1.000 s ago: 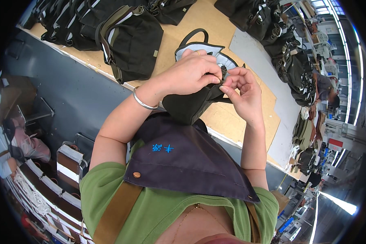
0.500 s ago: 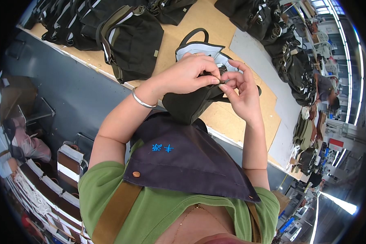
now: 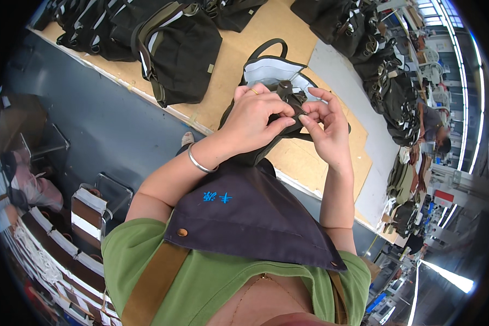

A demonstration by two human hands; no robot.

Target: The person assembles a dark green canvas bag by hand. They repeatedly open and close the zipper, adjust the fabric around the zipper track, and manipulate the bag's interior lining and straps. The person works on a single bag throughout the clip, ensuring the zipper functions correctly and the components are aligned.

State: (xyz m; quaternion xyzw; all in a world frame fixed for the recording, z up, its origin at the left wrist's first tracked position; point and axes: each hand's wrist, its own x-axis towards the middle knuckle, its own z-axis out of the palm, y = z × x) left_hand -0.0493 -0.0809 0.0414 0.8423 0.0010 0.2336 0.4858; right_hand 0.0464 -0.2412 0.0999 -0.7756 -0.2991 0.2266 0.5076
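Observation:
A dark olive fabric bag with a pale lining and a looped handle stands tilted at the table's near edge, its mouth spread. My left hand pinches the bag's zipper at the rim between thumb and fingers. From the other side, my right hand grips the same zipper close by, thumb and index finger pressed together. The fingertips nearly meet, so whatever small part lies between them is mostly hidden.
Finished-looking dark bags are piled at the back left, one large bag nearest. More bags line the table's right side. The wooden tabletop ends close to me. Left of it are a chair and stacked brown-and-white pieces.
Both hands have come slightly nearer to me, and the bag's mouth has tipped wider into view. More of the dark zipper and inner fabric shows between my hands.

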